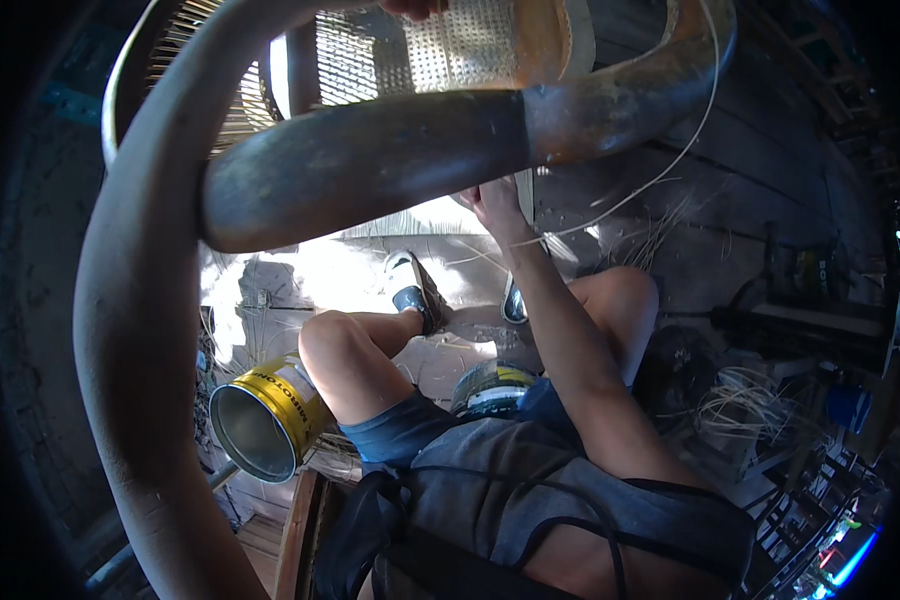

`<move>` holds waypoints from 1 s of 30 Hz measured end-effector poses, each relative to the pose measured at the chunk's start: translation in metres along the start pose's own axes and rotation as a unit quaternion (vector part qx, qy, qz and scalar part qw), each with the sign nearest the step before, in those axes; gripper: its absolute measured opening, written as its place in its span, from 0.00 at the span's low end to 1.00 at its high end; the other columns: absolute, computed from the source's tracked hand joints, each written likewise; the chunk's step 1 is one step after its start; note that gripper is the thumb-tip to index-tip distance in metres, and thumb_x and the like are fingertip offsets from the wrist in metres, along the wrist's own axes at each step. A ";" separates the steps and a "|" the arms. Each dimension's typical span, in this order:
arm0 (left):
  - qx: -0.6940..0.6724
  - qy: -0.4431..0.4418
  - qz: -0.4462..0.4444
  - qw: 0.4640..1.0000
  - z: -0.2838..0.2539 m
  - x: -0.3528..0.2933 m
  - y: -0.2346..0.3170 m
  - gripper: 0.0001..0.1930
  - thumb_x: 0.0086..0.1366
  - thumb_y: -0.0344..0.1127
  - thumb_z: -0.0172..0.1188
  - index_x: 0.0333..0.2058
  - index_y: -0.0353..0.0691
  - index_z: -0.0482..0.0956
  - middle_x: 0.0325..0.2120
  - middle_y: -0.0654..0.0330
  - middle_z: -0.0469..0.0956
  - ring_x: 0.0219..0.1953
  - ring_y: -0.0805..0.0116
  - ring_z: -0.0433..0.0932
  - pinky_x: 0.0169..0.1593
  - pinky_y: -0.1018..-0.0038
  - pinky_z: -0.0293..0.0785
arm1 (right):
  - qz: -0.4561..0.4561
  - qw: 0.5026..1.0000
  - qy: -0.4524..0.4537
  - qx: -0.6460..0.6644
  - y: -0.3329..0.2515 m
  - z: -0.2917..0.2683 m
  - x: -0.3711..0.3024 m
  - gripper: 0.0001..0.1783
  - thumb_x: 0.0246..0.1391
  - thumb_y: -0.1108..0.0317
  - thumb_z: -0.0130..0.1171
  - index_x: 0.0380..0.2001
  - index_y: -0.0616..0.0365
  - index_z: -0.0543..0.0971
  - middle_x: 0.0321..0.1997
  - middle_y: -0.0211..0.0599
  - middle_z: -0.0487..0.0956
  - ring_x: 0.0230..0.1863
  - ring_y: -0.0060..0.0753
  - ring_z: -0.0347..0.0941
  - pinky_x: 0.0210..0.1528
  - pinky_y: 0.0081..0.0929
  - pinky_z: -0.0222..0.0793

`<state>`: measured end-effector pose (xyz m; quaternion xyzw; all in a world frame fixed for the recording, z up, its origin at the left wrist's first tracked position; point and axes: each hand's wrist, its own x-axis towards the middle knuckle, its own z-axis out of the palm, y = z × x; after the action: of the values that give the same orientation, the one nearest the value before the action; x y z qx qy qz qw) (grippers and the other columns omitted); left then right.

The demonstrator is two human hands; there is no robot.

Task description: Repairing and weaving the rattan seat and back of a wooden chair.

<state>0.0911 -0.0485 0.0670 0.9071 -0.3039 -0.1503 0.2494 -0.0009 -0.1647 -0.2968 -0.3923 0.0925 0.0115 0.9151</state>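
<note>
While the woven panel (460, 50) fills the top centre of the frame, your left hand (410, 8) is cut off at the upper edge beside it, so I cannot tell its grip. Your right hand (497, 203), near the centre, is partly hidden behind the thick curved pole (370, 165); its grip cannot be told either. A pale strand (686, 153) arcs from your right wrist toward the upper right.

Dark capital letters (286, 403) run around the yellow bucket (298, 392). Small pale marks (823, 276) on a dark thing (808, 272) at right are too small to read
</note>
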 end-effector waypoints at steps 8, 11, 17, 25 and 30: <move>-0.062 0.006 0.125 0.990 0.018 0.001 -0.030 0.21 0.71 0.45 0.49 0.34 0.30 0.78 0.27 0.56 0.81 0.28 0.70 0.83 0.33 0.78 0.81 | 0.154 0.931 -0.072 -0.322 -0.064 -0.026 -0.064 0.36 0.65 0.40 0.36 0.53 0.64 0.72 0.41 0.44 0.79 0.33 0.29 0.77 0.36 0.26 0.72; -0.053 0.037 0.087 0.994 0.017 0.000 -0.037 0.19 0.71 0.43 0.49 0.35 0.30 0.78 0.27 0.55 0.81 0.28 0.69 0.83 0.32 0.77 0.82 | 0.182 0.973 -0.127 0.069 -0.103 -0.003 -0.186 0.42 0.64 0.36 0.27 0.46 0.67 0.75 0.40 0.45 0.79 0.42 0.40 0.76 0.59 0.40 0.62; -0.040 0.064 0.067 0.995 0.012 0.000 -0.047 0.17 0.72 0.38 0.44 0.36 0.29 0.77 0.27 0.52 0.81 0.27 0.67 0.84 0.29 0.76 0.82 | -0.046 0.994 -0.093 -0.038 -0.204 -0.052 -0.375 0.12 0.59 0.63 0.55 0.27 0.61 0.74 0.14 0.29 0.66 0.16 0.19 0.61 0.20 0.21 0.58; -0.123 0.197 0.049 0.971 0.009 -0.007 -0.041 0.15 0.70 0.36 0.47 0.35 0.29 0.77 0.23 0.54 0.80 0.23 0.68 0.83 0.25 0.75 0.80 | 0.103 0.907 0.219 -0.345 -0.305 -0.102 -0.512 0.10 0.49 0.67 0.63 0.25 0.65 0.77 0.20 0.38 0.74 0.21 0.24 0.68 0.23 0.21 0.63; -0.240 0.342 0.026 0.908 0.001 -0.028 -0.016 0.20 0.70 0.45 0.51 0.35 0.30 0.79 0.22 0.55 0.79 0.23 0.70 0.82 0.28 0.74 0.79 | -0.138 0.957 -0.010 -0.254 -0.314 -0.047 -0.434 0.16 0.47 0.62 0.65 0.17 0.62 0.76 0.18 0.33 0.70 0.21 0.24 0.64 0.20 0.20 0.58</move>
<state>0.0766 -0.0200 0.0611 0.8073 -0.1784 0.1075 0.5521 -0.4054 -0.3937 -0.0265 -0.6207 0.0230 -0.0876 0.7788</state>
